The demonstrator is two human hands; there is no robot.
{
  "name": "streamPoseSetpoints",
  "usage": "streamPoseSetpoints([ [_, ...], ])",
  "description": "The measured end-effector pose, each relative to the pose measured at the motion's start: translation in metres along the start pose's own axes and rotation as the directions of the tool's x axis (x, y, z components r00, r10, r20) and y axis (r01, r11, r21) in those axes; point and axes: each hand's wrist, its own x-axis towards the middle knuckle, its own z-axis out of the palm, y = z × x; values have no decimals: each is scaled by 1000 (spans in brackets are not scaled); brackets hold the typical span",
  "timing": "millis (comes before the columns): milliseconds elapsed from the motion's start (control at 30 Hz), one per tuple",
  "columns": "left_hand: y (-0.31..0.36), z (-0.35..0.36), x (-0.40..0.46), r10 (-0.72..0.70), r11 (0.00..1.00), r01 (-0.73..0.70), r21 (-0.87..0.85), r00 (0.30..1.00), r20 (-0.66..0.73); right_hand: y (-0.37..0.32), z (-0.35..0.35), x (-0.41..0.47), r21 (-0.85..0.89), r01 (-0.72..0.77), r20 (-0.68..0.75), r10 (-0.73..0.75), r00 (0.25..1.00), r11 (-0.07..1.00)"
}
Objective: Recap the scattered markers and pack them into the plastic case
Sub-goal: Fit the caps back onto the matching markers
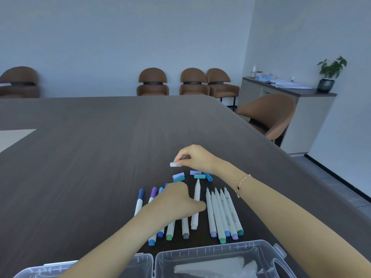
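From the head camera we see both forearms reaching forward over the dark wooden table (90, 157). Our right hand (195, 157) is stretched farthest, wrist bent down, with a gold bracelet (243, 184) on it; thumb and fingertips pinch a small white cap (175, 164) held just above the tabletop. Just nearer than that hand lies a loose cluster of lilac, teal and blue caps (195, 175).

Our left hand (176, 199) crosses in from the lower left, palm down, fingers curled over a row of markers (158, 227). Its thumb touches a white uncapped marker (196, 205); whether the fingers actually grip that marker or only rest on it, we cannot tell. The markers to the left of it, under the hand, carry blue and purple caps at their far ends.

To the right, five more uncapped markers (222, 213) lie side by side, tips pointing away from us. At the near edge the clear plastic case (220, 255) sits open, apart from the markers.
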Motion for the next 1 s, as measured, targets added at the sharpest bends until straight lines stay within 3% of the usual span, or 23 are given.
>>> streamPoseSetpoints([
  [67, -6, -4, -3, 7, 999, -8, -50, 1000, -12, -2, -7, -7, 85, 0, -111, 10, 994, 996],
  [200, -10, -8, -13, 70, 984, -54, -172, 994, 85, -9, -28, -36, 111, -44, -186, 64, 980, 993],
  [267, -13, -8, -16, 104, 974, -85, -211, 991, 80, -14, -34, -56, 261, -105, -212, 163, 964, 960],
  [333, -14, -10, -20, 138, 953, -108, -282, 987, 86, -17, -38, -78, 490, -149, -199, 277, 940, 859],
  [433, -15, -12, -25, 165, 929, -129, -348, 983, 76, -20, -39, -103, 769, -152, -106, 358, 928, 621],
  [567, -14, -7, -29, 182, 927, -143, -346, 980, 83, -17, -32, -116, 786, -192, -59, 381, 923, 588],
  [1000, -7, -9, -28, 195, 921, -160, -354, 979, 65, -19, -22, -114, 685, -216, -62, 351, 934, 696],
])
